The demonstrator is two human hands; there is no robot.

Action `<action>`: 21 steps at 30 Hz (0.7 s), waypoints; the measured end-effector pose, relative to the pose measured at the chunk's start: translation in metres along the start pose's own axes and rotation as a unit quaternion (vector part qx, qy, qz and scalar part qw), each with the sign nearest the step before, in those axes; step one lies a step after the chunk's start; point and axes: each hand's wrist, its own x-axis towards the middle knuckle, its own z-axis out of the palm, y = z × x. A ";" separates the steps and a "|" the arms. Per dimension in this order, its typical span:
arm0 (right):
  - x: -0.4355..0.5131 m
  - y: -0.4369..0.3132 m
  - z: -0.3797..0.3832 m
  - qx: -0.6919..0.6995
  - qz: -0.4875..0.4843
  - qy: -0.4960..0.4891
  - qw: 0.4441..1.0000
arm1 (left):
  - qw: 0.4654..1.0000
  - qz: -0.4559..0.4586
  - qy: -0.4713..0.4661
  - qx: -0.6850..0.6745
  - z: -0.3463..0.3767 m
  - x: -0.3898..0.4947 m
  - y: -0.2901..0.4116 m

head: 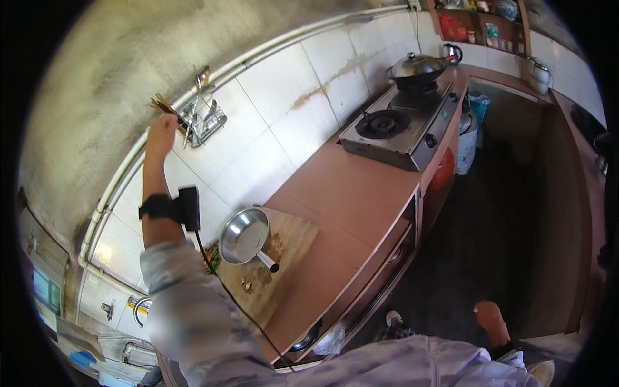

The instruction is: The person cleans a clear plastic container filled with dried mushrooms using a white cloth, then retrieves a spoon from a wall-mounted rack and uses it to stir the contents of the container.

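Observation:
My left hand [164, 129] is raised to the wall, up against a bundle of chopsticks [158, 102] in a wire utensil rack [208, 125]. Its fingers are turned away, and their grip on the chopsticks is hidden. Other utensils stand in the same rack, and a ladle [202, 77] hangs above it. Low at my side, over the dark floor, my right hand [491, 317] is loosely curled with nothing visible in it. Below my left arm a steel saucepan [244, 236] rests tilted on a wooden cutting board [290, 242], near small pieces of food [247, 286].
Along the tiled wall runs a reddish-brown counter [348, 193]. A two-burner gas stove [387, 130] carries a lidded wok [416, 70], with an electric kettle [451, 53] behind it. A black cable [232, 300] trails from my left wrist device [188, 208]. Pipes [116, 186] line the wall.

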 end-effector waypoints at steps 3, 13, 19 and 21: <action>0.018 0.033 0.018 -0.058 0.016 -0.137 0.989 | 0.989 0.074 0.056 0.114 0.032 0.063 -0.029; 0.096 0.060 0.034 0.213 0.248 -0.372 0.869 | 0.915 -0.062 -0.137 0.374 0.089 0.157 -0.086; 0.204 0.036 -0.006 0.209 0.270 -0.318 0.884 | 0.959 0.019 -0.169 0.228 0.076 0.170 -0.100; 0.232 0.033 -0.017 0.215 0.283 -0.325 0.876 | 0.976 -0.014 -0.109 0.188 0.075 0.174 -0.098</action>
